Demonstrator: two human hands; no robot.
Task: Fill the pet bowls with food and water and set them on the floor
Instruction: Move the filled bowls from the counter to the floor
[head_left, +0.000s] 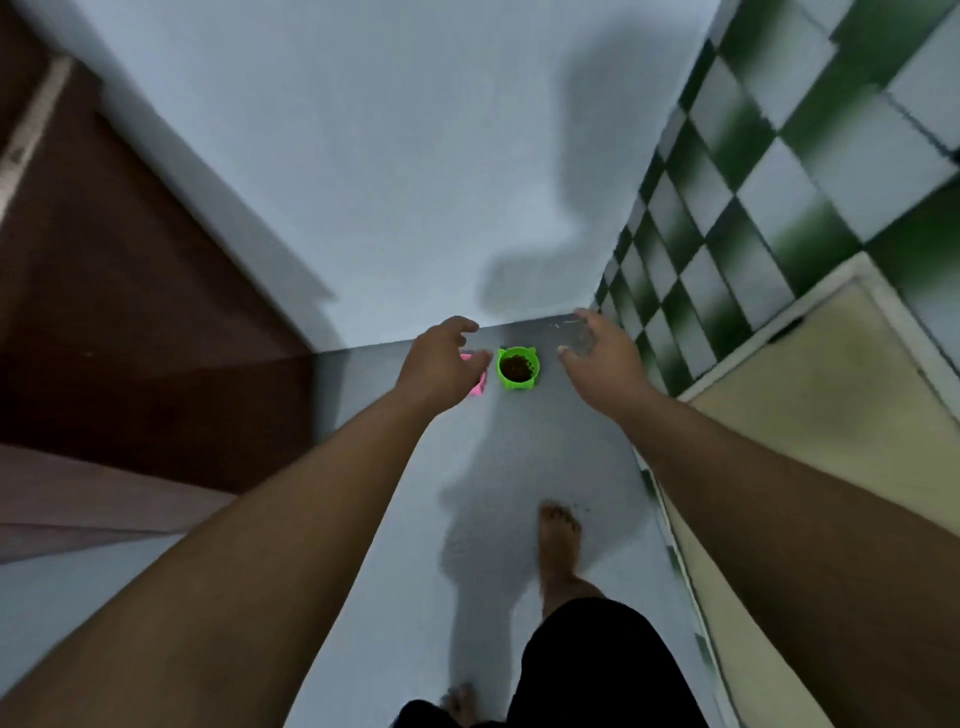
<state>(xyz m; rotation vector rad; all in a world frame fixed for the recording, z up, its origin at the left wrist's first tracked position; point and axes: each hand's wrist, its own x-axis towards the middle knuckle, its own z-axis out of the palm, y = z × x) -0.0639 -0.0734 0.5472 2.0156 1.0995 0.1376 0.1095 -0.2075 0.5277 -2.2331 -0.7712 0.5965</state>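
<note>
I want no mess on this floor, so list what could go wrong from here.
The bare foot points straight at the green bowl of brown food on the floor; one more careless stride could kick it over. The pink bowl is mostly hidden behind the left hand, so its contents cannot be checked; if it holds water, a knock would wet the floor. The bowls stand close together, so bumping one may upset the other.
</note>
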